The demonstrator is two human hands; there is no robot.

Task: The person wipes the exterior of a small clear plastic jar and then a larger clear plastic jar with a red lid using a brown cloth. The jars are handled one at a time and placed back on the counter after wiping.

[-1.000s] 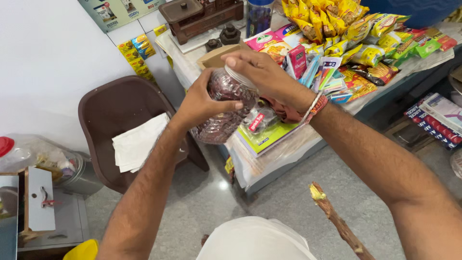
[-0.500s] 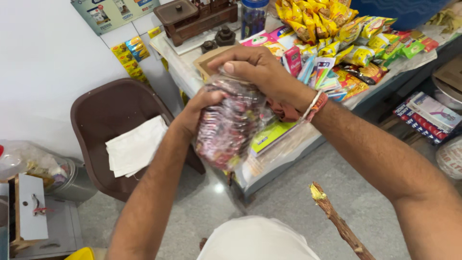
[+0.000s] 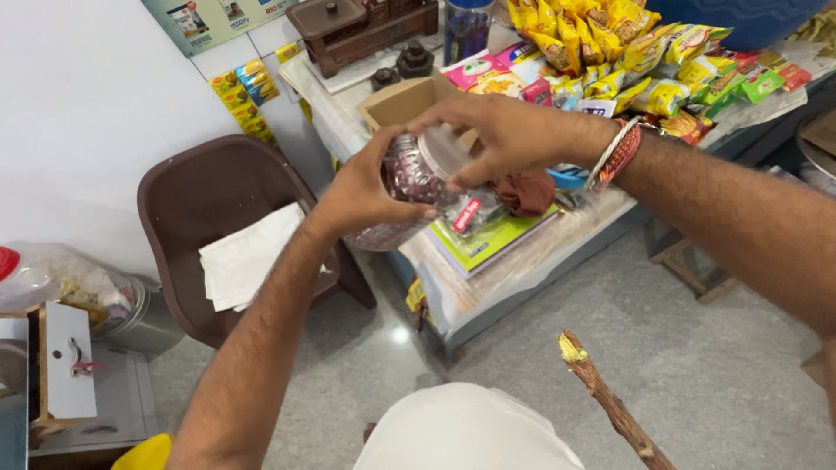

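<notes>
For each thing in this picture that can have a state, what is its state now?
Clear jar: tilted, full of small wrapped items, held by both hands.
Jar lid: on the jar, under the right hand.
Left hand: gripping the jar body.
Cardboard box: open.
Brown chair: unoccupied, white paper on its seat.
Snack packets: sealed, piled on the counter.

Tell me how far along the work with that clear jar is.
Done: the clear jar, filled with small wrapped pieces, is lifted off the counter. In hand: the left hand grips its body while the right hand covers the lid end. Left: whether the lid is on or off is hidden.
</notes>
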